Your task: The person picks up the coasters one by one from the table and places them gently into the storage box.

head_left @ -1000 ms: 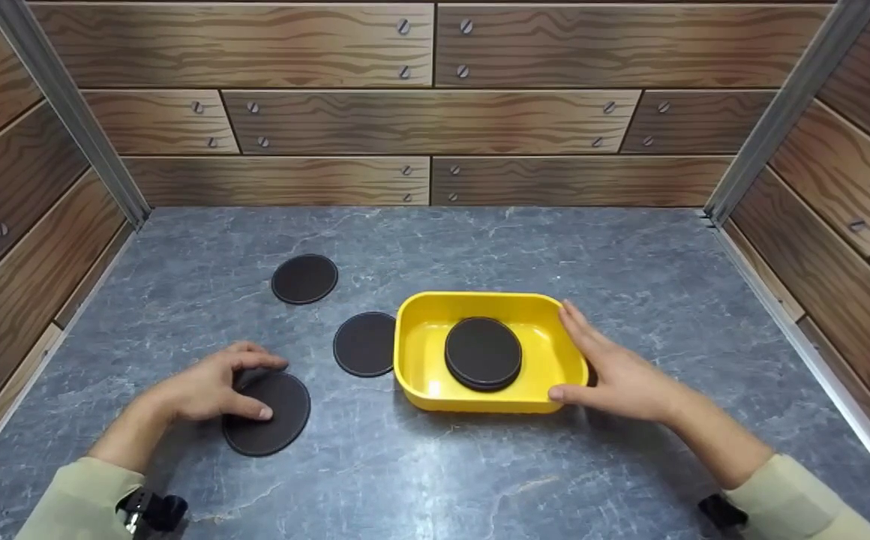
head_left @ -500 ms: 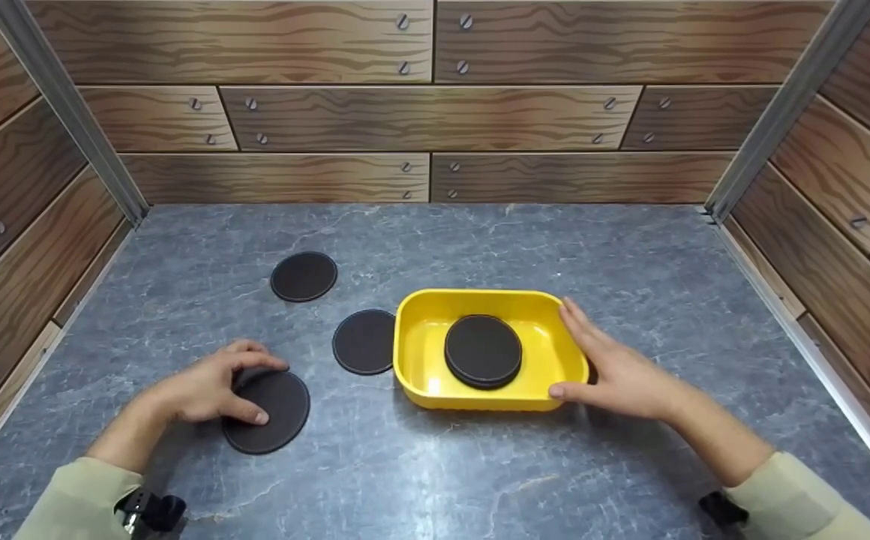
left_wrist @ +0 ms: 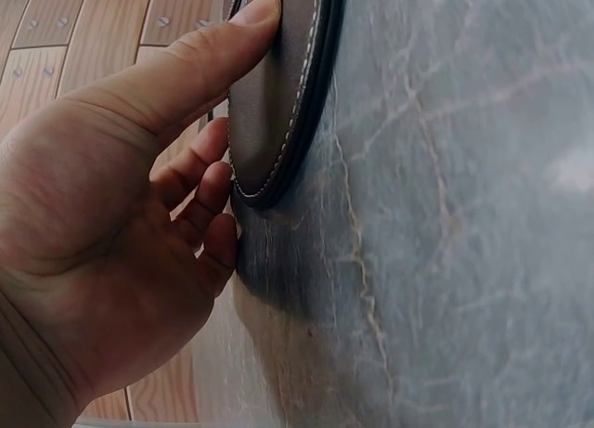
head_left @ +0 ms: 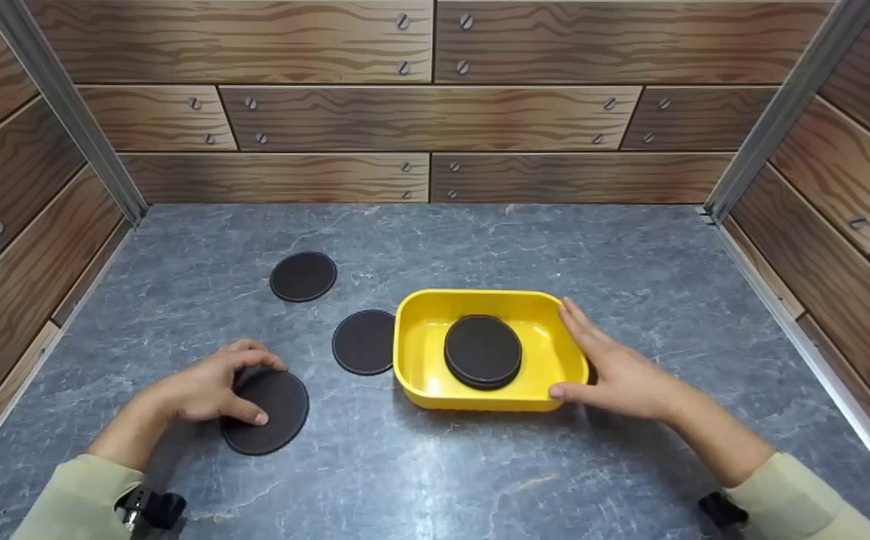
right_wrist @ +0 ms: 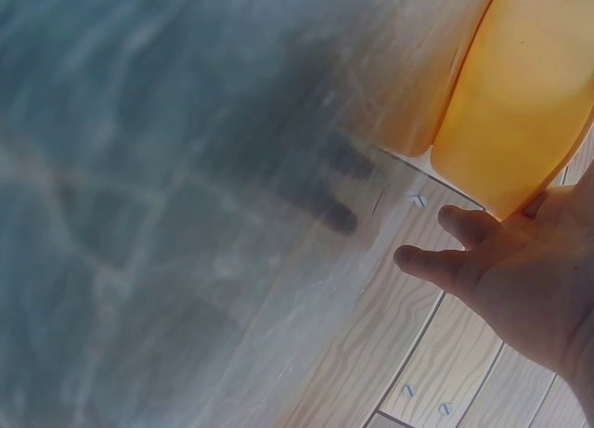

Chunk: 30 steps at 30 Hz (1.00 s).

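On the table [head_left: 435, 480], toward the right of middle: a tray [head_left: 420, 352], with a stack of discs [head_left: 483, 351] inside it. Just left of the tray, touching or nearly touching its wall: a middle disc [head_left: 364, 343]. Farther back and left, apart from the rest: a far disc [head_left: 303, 276]. Nearest the front, at the left: a near disc [head_left: 274, 416], under the left hand [head_left: 206, 386]. Against the tray's right wall: the right hand [head_left: 619, 375]. Behind and at both sides: panelled walls [head_left: 435, 112].

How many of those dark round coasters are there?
At least 4: one under the left hand at, one far left, one beside the yellow tray at, and a stack inside, its count unclear.
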{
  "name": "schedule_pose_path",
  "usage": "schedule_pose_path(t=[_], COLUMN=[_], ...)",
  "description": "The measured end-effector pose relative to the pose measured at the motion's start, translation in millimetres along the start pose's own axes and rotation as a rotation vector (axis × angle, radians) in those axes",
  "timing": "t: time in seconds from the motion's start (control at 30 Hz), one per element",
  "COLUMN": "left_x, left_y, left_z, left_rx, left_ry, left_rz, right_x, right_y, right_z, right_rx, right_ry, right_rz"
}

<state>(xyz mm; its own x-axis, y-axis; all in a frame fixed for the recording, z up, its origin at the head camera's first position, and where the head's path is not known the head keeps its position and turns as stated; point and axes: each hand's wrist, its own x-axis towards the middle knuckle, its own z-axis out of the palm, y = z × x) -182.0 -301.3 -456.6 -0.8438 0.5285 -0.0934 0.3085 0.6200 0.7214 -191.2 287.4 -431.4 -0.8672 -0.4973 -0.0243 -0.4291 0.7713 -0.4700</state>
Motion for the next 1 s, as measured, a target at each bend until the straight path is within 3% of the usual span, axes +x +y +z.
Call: schedule_pose_path(t=[0.47,0.67,0.77,1.0], left_x=[0.9,1.4,2.1,4.3], left_y=[1.7,3.8,5.0,4.3], left_z=[-1.4,-3.1,-3.6,-4.3], left_rx=[-0.001,-0.097,-0.131,-0.108], left_ry=[-0.005,-0.025,-0.036,-0.014], left_rz=[0.02,0.035,0.025,-0.014], right_x=[-0.3,-0.3,-0.5,-0.3], right_y=[1.6,2.0,1.6,1.0], right_z=[0.9,0.9,0.5,0.8], right_rx=[-0.012,-0.014,-0.012,-0.012], right_ry=[0.004,0.004,0.003,-0.003], right_rz=[-0.002,-0.003,-0.002,0.008])
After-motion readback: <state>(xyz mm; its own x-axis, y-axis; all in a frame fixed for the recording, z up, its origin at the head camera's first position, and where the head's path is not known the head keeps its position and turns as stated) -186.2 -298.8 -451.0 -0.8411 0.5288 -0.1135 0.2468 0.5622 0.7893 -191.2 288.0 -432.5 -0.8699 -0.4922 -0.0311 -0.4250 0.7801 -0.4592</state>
